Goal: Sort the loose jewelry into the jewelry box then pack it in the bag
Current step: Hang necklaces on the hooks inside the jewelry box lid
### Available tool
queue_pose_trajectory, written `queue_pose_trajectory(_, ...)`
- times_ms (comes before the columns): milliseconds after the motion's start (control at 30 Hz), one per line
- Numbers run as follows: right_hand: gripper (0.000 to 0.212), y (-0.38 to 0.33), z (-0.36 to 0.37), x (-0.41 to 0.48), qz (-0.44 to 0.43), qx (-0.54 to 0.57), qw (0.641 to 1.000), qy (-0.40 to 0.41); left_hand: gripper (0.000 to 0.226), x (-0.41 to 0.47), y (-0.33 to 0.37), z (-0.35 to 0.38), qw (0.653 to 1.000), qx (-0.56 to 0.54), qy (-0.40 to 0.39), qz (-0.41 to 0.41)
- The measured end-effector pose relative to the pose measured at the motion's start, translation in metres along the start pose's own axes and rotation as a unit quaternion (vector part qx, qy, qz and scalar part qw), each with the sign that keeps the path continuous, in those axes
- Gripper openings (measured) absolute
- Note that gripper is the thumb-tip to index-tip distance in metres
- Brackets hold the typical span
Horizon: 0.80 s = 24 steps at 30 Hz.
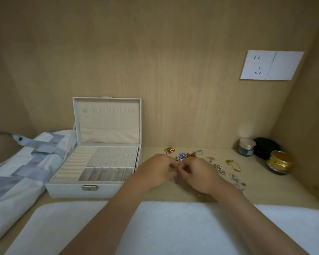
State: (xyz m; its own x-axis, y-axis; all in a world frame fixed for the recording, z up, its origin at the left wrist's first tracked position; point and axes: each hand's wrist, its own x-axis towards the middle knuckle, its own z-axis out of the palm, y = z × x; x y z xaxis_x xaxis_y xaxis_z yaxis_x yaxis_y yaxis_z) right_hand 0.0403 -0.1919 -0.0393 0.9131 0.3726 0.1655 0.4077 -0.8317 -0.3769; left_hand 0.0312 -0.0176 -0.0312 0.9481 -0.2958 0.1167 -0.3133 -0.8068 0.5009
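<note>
A cream jewelry box point(66, 188) stands open on the wooden shelf, lid upright, with ring rolls, a dotted earring panel and several small compartments showing. Loose jewelry lies to its right: coloured pieces point(182, 155), silver chains point(220, 168) and a gold chain point(233, 165). My left hand point(156, 171) and my right hand point(199, 174) meet just in front of the coloured pieces, fingertips pinched together around something too small to make out. A white and grey fabric bag point(20, 173) lies flat left of the box.
Three small jars sit at the back right: a silver-lidded one point(246, 147), a dark one point(265, 147) and a gold one point(280, 162). A white towel point(63, 225) covers the front edge. A wall socket point(271, 65) is on the back panel.
</note>
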Motion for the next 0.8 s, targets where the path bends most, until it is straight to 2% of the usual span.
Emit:
queue_pose_trajectory(100,0.02,0.003,-0.011,0.005,0.04,0.17,0.985,-0.012,0.011,0.007,0.004,-0.002,0.991,-0.121,0.003,-0.05)
queue_pose_trajectory(167,0.024,0.004,-0.016,0.009,0.058,0.23,0.972,-0.01,0.008,0.011,0.006,-0.006,0.986,-0.159,0.005,-0.057)
queue_pose_trajectory(233,0.028,0.003,-0.019,0.013,0.073,0.268,0.96,-0.01,0.003,0.014,0.007,-0.011,0.983,-0.179,0.008,-0.042)
queue_pose_trajectory(400,0.042,-0.002,-0.027,0.022,0.061,0.312,0.948,-0.013,0.011,0.013,0.013,-0.031,0.976,-0.215,0.024,-0.002)
queue_pose_trajectory(633,0.041,-0.017,-0.04,0.029,0.048,0.462,0.885,-0.02,0.013,0.008,0.0,-0.066,0.973,-0.225,0.045,-0.014)
queue_pose_trajectory(800,0.057,-0.042,-0.044,0.046,0.05,0.534,0.844,-0.03,0.018,0.003,-0.019,-0.093,0.951,-0.288,0.106,-0.022)
